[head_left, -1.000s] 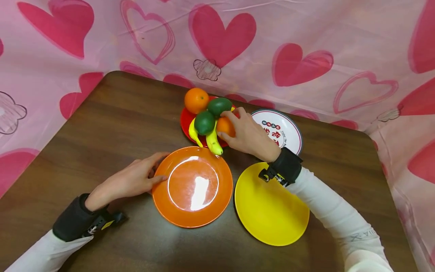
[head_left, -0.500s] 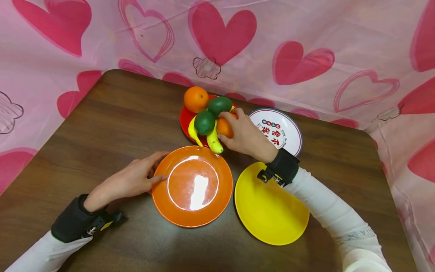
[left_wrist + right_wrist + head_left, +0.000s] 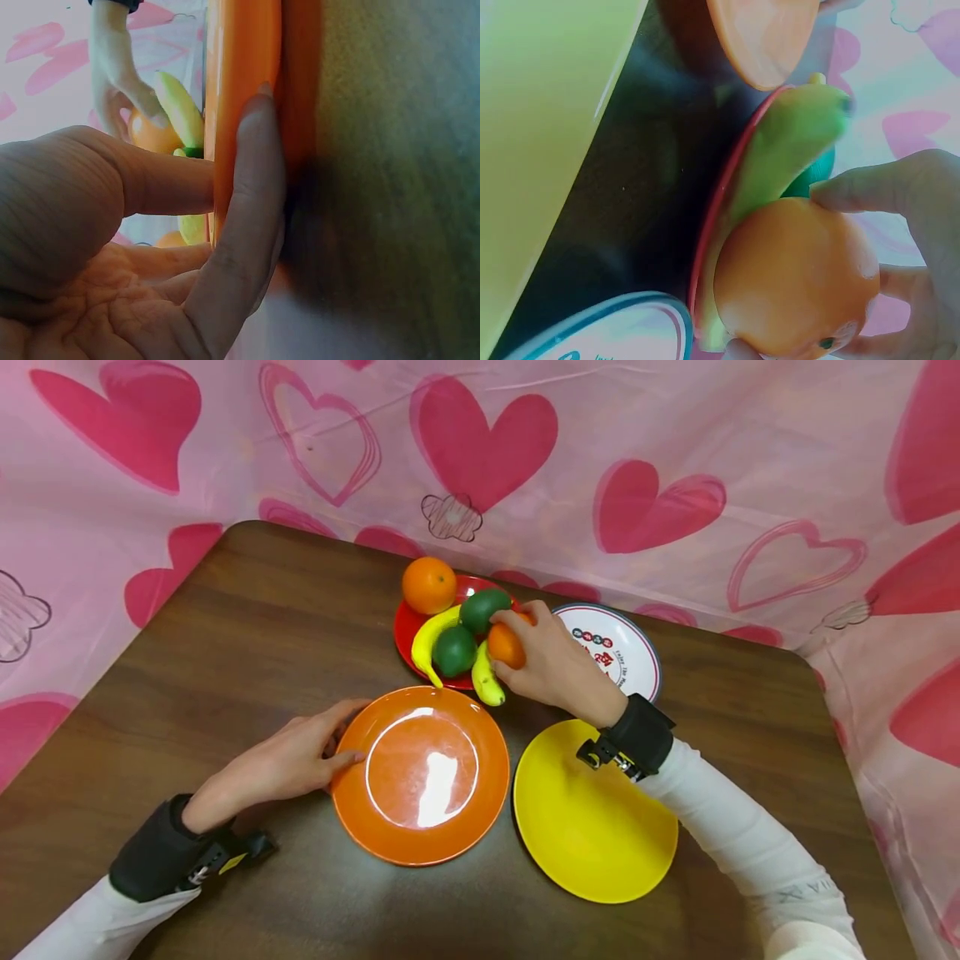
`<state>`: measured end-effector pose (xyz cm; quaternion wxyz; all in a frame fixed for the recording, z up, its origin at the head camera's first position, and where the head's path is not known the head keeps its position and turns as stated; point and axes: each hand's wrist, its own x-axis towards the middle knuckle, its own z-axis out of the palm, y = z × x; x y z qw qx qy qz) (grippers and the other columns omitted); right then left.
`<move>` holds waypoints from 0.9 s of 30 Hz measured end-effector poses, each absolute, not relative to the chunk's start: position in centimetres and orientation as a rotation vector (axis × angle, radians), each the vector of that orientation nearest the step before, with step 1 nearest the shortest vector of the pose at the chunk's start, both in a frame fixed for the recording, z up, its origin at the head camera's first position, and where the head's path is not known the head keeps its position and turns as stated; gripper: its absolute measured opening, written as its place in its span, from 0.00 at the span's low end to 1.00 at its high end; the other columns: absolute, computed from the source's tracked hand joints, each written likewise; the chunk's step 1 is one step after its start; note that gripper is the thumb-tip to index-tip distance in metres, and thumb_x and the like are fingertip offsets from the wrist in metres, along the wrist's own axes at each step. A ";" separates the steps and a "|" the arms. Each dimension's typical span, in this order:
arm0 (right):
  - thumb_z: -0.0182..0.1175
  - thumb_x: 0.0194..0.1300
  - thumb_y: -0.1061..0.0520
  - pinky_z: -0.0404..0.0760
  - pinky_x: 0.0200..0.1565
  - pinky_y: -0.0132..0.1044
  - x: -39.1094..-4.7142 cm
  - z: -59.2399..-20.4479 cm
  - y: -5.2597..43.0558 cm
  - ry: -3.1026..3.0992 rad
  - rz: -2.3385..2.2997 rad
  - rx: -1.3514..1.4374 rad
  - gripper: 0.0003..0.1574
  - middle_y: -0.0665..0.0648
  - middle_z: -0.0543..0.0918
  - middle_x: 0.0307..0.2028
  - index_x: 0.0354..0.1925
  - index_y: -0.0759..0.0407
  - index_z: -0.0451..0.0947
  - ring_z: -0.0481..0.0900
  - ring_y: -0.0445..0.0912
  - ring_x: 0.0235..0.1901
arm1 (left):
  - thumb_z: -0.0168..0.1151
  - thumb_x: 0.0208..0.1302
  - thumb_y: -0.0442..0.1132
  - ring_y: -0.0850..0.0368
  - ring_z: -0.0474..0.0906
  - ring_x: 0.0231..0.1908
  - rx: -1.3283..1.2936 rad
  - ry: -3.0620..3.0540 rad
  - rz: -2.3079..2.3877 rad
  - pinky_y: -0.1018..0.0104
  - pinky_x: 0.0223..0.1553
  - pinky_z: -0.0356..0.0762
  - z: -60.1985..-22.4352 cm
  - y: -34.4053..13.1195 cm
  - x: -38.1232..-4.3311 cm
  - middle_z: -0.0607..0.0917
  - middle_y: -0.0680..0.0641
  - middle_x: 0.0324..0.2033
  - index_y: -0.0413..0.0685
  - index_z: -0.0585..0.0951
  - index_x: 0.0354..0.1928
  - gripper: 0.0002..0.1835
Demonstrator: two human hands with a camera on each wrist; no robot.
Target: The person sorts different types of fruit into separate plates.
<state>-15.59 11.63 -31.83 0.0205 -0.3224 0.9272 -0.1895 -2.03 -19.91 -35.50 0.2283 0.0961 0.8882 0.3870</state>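
My right hand (image 3: 555, 664) grips an orange (image 3: 507, 645) over the right side of the red plate (image 3: 407, 631), with thumb and fingers around it in the right wrist view. On that plate lie two dark green oval fruits, one in front (image 3: 454, 652) and one behind (image 3: 483, 609). A yellow banana (image 3: 427, 639) curves along the left, and another banana (image 3: 488, 681) pokes over the front rim. A second orange (image 3: 429, 585) sits at the back left. My left hand (image 3: 296, 760) holds the left rim of an orange plate (image 3: 420, 835), thumb above and fingers below.
A yellow plate (image 3: 592, 827) lies on the brown table (image 3: 262, 627) beneath my right forearm. Behind it is a white plate (image 3: 637, 652) with red lettering, partly covered by my right hand. A pink heart-patterned cloth (image 3: 337, 410) hangs past the table's far edge.
My right hand and its orange have shifted slightly right. On the red plate the front banana has slid right, and more of the left banana shows. The left hand stays at the orange plate.
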 end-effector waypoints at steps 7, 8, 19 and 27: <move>0.62 0.60 0.41 0.77 0.45 0.42 -15.2 -31.4 12.4 2.892 -0.591 -1.010 0.35 0.63 0.68 0.56 0.64 0.49 0.70 0.69 0.53 0.47 | 0.64 0.62 0.53 0.54 0.74 0.37 0.257 2.434 1.068 0.61 0.41 0.79 -35.6 -19.8 -2.0 0.78 0.45 0.47 0.42 0.60 0.70 0.41; 0.62 0.60 0.41 0.77 0.45 0.42 -15.1 -31.4 12.5 2.900 -0.594 -1.014 0.35 0.63 0.68 0.56 0.63 0.49 0.70 0.69 0.53 0.47 | 0.64 0.61 0.53 0.54 0.74 0.38 0.255 2.433 1.066 0.60 0.41 0.79 -35.6 -19.8 -2.1 0.78 0.45 0.48 0.42 0.60 0.70 0.41; 0.58 0.56 0.40 0.74 0.39 0.40 -12.5 -29.6 11.0 2.896 -0.741 -1.226 0.33 0.60 0.66 0.54 0.60 0.46 0.71 0.65 0.52 0.48 | 0.64 0.61 0.52 0.54 0.73 0.35 0.266 2.441 1.050 0.63 0.37 0.77 -35.5 -19.7 -2.1 0.77 0.45 0.45 0.42 0.60 0.71 0.41; 0.59 0.55 0.38 0.71 0.45 0.38 -9.3 -29.0 9.0 2.678 -0.603 -1.529 0.36 0.58 0.70 0.54 0.62 0.45 0.70 0.64 0.51 0.52 | 0.64 0.62 0.51 0.55 0.73 0.33 0.273 2.456 1.043 0.63 0.35 0.76 -35.4 -19.7 -2.1 0.77 0.46 0.43 0.44 0.60 0.71 0.40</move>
